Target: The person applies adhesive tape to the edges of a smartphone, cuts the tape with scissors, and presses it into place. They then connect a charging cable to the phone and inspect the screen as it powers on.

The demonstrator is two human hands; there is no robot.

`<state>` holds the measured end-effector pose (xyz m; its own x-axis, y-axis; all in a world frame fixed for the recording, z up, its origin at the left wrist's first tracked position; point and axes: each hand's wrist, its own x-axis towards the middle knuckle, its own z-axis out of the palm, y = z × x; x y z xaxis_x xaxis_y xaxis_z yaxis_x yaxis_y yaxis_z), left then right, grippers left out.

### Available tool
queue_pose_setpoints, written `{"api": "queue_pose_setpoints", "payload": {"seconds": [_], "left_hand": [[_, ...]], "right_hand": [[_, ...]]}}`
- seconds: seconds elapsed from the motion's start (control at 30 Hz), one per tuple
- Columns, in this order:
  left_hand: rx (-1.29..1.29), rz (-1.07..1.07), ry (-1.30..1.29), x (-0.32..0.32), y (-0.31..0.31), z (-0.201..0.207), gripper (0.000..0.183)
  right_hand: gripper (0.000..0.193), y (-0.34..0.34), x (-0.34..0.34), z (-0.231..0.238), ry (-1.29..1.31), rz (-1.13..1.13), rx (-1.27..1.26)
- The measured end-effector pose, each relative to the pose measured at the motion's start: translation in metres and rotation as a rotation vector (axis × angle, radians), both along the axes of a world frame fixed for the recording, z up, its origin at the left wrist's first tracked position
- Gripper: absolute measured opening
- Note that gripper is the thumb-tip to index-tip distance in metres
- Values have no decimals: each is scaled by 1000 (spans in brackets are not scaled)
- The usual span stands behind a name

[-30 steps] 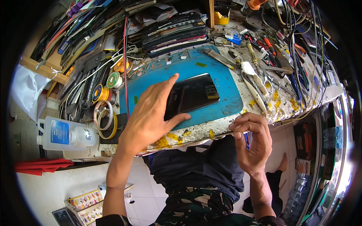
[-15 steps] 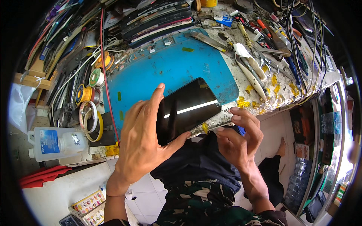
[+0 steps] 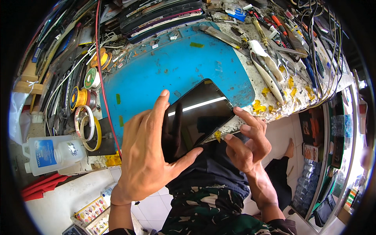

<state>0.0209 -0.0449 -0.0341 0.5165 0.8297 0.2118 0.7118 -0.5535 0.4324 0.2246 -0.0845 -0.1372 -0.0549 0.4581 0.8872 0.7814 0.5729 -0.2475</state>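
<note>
A black tablet [image 3: 203, 117] with a glossy screen is held tilted over the near edge of the blue work mat [image 3: 149, 74]. My left hand [image 3: 147, 152] is closed round its left end, with the thumb along the near edge and the forefinger reaching up the far side. A bright strip of light is reflected across the screen. Beside the tablet's right corner is my right hand [image 3: 250, 145]. Its forefinger is stretched to that corner, while the other fingers are bent and apart, holding nothing. The tablet's underside is hidden.
A stack of dark devices [image 3: 160, 17] lies behind the mat. Tape rolls [image 3: 92, 127] and a clear plastic bottle [image 3: 51, 154] stand at left. Tweezers, scissors [image 3: 288, 68] and screwdrivers [image 3: 278, 23] crowd the right, with loose cables [image 3: 313, 51] beyond. A red cable [image 3: 99, 66] crosses the left side.
My right forefinger has straightened and come up to the tablet's right corner. The tablet has tilted slightly in my left hand, and the bench has shifted a little in view.
</note>
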Motion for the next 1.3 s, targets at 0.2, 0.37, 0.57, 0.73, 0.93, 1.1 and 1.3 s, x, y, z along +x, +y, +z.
{"api": "queue_pose_setpoints", "payload": {"seconds": [0.2,0.37,0.57,0.73,0.93,1.1,1.3], "left_hand": [[121,-93,116,-1,2,2,96],[140,-180,132,0,2,4,75],[117,-254,170,5,0,6,69],[95,-268,182,8,-1,7,66],[75,-282,223,9,-3,7,63],[85,-286,221,11,-3,5,63],[77,-274,252,11,-4,4,63]], "right_hand": [[31,-2,2,1,-40,-7,-36],[30,-3,2,2,-60,-5,-46],[28,-5,1,3,-38,27,-68],[26,-7,2,5,-60,30,-103],[25,-8,2,5,-64,40,-125],[25,-8,3,5,-64,48,-131],[28,-9,3,7,-76,48,-145]]}}
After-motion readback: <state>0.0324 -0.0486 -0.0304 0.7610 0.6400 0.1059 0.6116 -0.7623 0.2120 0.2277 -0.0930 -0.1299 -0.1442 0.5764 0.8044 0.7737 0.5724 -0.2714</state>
